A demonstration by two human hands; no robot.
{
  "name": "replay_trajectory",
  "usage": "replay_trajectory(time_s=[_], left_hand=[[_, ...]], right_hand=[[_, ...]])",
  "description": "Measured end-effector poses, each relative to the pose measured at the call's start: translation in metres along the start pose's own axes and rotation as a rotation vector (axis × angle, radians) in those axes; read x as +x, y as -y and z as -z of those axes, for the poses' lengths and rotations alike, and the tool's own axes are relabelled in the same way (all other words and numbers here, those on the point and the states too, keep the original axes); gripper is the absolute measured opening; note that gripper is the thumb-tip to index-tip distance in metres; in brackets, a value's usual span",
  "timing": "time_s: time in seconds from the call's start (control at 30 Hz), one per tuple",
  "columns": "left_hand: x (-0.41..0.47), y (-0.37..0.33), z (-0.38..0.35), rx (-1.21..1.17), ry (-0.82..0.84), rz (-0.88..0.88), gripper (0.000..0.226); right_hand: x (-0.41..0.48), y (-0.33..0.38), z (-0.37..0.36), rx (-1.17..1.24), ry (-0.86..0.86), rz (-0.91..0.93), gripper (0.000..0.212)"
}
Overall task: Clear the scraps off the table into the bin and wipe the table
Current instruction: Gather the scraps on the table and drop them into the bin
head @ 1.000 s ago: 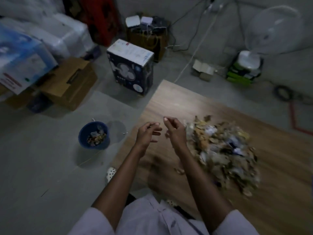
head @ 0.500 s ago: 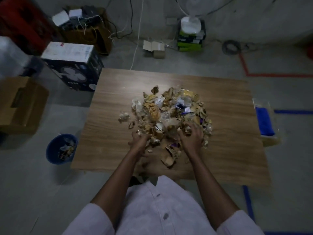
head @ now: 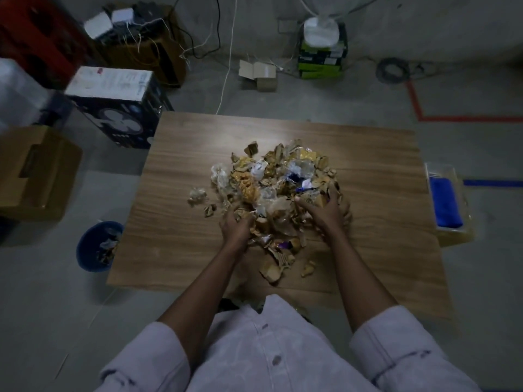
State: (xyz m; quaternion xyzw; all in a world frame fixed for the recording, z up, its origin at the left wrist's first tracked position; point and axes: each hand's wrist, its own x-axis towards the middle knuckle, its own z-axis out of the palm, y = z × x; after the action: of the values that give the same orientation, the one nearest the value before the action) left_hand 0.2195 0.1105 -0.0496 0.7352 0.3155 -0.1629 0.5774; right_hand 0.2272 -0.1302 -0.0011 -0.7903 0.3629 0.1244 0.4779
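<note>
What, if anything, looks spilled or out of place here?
Only strays: a clump left of the pile and a few pieces toward the table's near edge. Both lie apart from it; nothing else looks odd.

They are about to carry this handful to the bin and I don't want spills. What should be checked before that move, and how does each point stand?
1. Hands placed: left hand and right hand are in the near side of the scraps: ok.
2. Grip: the left curls into them, the right lies spread; how much is held: cannot tell.
3. Bin: on the floor by the table's left near corner, partly filled: ok.
4. Loose bits lying apart near the front edge: not ok.
5. Cloth ready: in the clear box right of the table: ok.
</note>
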Motion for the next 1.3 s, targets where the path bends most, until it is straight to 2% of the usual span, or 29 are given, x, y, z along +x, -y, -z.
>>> replay_trajectory(time_s=[0.1, 0.2, 0.33, 0.4, 0.6, 0.67, 0.77, 0.8, 1.03, 1.17, 1.23, 1.3], left_hand=[[0.002, -0.014, -0.011, 0.015, 0.073, 0.009, 0.066], [-0.022, -0.043, -0.017, -0.059, 0.117, 0.024, 0.060], [-0.028, -0.046, -0.025, -0.175, 0.200, 0.108, 0.059], [-0.029, -0.042, -0.027, -0.242, 0.226, 0.145, 0.055], [-0.037, -0.048, -0.023, -0.400, 0.316, 0.143, 0.035], [-0.041, -0.052, -0.021, -0.474, 0.341, 0.130, 0.034], [-0.044, -0.055, -0.019, -0.564, 0.378, 0.099, 0.060], [-0.046, -0.058, -0.018, -0.588, 0.378, 0.099, 0.063], [-0.047, -0.079, -0.013, -0.567, 0.413, -0.039, 0.066], [-0.053, -0.086, -0.012, -0.497, 0.405, -0.104, 0.057], [-0.051, -0.084, -0.015, -0.520, 0.433, -0.111, 0.041], [-0.053, -0.086, -0.017, -0.570, 0.408, -0.083, 0.037]], right_hand=[[0.004, 0.006, -0.012, -0.073, 0.045, -0.016, 0.130], [0.006, 0.000, -0.034, -0.183, 0.043, 0.026, 0.135], [-0.017, 0.002, -0.055, -0.360, 0.045, 0.118, 0.105], [-0.026, 0.004, -0.065, -0.390, -0.009, 0.110, 0.091], [-0.039, 0.009, -0.073, 0.030, -0.058, 0.191, 0.052], [-0.048, 0.015, -0.072, 0.123, -0.069, 0.232, 0.049], [-0.062, 0.023, -0.074, 0.201, -0.106, 0.306, 0.045], [-0.065, 0.025, -0.074, 0.219, -0.110, 0.331, 0.045], [-0.090, 0.040, -0.073, 0.369, -0.066, 0.420, 0.040], [-0.101, 0.042, -0.082, 0.440, -0.030, 0.455, 0.027], [-0.107, 0.041, -0.088, 0.459, -0.034, 0.462, 0.029], [-0.110, 0.039, -0.093, 0.498, -0.025, 0.441, 0.033]])
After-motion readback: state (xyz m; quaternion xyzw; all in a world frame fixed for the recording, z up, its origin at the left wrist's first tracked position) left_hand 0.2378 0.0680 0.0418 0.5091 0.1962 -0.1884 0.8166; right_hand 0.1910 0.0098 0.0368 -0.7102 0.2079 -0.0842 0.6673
